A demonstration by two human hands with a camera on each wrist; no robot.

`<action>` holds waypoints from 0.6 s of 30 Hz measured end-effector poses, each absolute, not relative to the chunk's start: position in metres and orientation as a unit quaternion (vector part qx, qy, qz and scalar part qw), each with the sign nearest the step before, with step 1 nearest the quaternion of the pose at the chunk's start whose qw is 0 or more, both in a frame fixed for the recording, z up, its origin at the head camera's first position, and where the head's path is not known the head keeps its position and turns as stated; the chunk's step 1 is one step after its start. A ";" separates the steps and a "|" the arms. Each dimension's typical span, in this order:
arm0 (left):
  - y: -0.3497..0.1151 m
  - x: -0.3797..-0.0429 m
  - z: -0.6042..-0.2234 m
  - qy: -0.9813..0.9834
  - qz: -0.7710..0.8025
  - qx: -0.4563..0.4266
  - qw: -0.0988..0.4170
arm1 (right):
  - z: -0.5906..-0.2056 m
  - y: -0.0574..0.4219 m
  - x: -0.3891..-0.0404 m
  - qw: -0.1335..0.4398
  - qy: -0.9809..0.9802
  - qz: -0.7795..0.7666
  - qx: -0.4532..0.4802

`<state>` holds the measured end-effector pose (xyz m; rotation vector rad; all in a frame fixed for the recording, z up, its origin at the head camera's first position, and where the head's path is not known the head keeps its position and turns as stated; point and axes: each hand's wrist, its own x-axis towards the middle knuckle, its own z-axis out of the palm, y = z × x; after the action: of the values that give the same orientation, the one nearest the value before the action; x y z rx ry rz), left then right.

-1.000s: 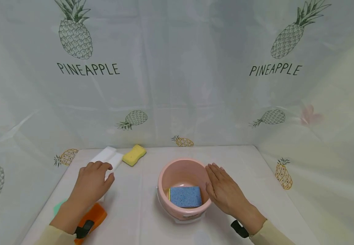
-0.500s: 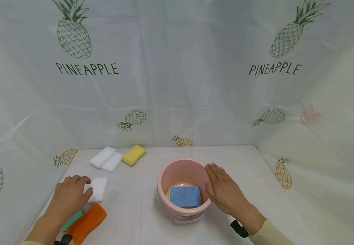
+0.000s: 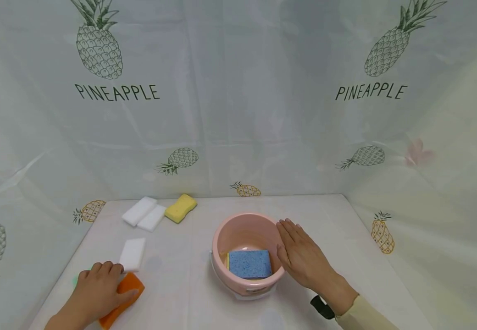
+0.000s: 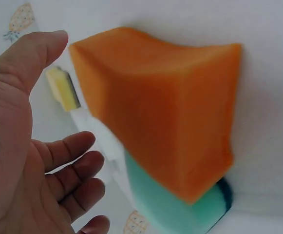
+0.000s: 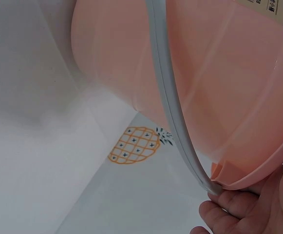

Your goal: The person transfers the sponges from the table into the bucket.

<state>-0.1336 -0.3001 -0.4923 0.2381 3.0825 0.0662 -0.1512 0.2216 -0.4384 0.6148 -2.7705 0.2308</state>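
My left hand [image 3: 97, 289] is over the orange sponge [image 3: 136, 281], thumb and fingers spread apart. In the left wrist view this sponge [image 4: 151, 102] stands out in front of the thumb and fingers, with a green sponge [image 4: 156, 197] partly hidden behind it. My right hand [image 3: 302, 256] rests with straight fingers against the right rim of the pink bucket [image 3: 244, 227]. Inside the bucket lies a blue sponge [image 3: 249, 264], a yellow edge showing on its left. The right wrist view has the fingers at the rim, close to where the grey handle [image 5: 165, 73] joins.
A white sponge block [image 3: 132, 255] lies just beyond my left hand. Two more white blocks, one of them the far one [image 3: 139, 211], sit at the back left beside a yellow sponge [image 3: 180, 208]. A pineapple-print curtain [image 3: 259, 119] rises behind the white table [image 3: 337, 220].
My left hand has come back toward me and down onto the orange sponge, uncovering the near white block. The right hand and the bucket have stayed put.
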 end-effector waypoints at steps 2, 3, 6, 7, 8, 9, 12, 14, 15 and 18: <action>-0.299 -0.133 -0.497 0.996 0.019 0.075 0.039 | -0.438 0.222 -0.151 0.147 -0.963 0.081 0.213; -0.298 -0.132 -0.499 0.996 0.019 0.072 0.050 | -0.438 0.222 -0.151 0.146 -0.963 0.082 0.213; -0.296 -0.132 -0.504 0.995 0.011 0.066 0.071 | -0.438 0.222 -0.151 0.145 -0.963 0.083 0.212; -0.296 -0.132 -0.506 0.995 0.009 0.067 0.074 | -0.438 0.222 -0.151 0.144 -0.963 0.084 0.212; -0.296 -0.132 -0.507 0.995 0.007 0.067 0.075 | -0.437 0.222 -0.151 0.144 -0.963 0.084 0.212; -0.295 -0.132 -0.507 0.995 0.005 0.067 0.075 | -0.437 0.222 -0.151 0.144 -0.963 0.084 0.213; -0.294 -0.133 -0.509 0.995 0.002 0.072 0.071 | -0.437 0.222 -0.151 0.144 -0.962 0.085 0.213; -0.292 -0.133 -0.509 0.995 0.002 0.074 0.068 | -0.438 0.222 -0.151 0.144 -0.963 0.086 0.213; -0.291 -0.134 -0.510 0.995 0.003 0.076 0.064 | -0.438 0.222 -0.151 0.144 -0.963 0.086 0.213; -0.286 -0.136 -0.510 0.995 0.005 0.085 0.043 | -0.437 0.223 -0.151 0.144 -0.963 0.085 0.214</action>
<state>-0.1359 -0.2865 -0.5099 0.2599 3.0444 0.0157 -0.1510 0.2226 -0.4373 0.6155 -2.7750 0.2448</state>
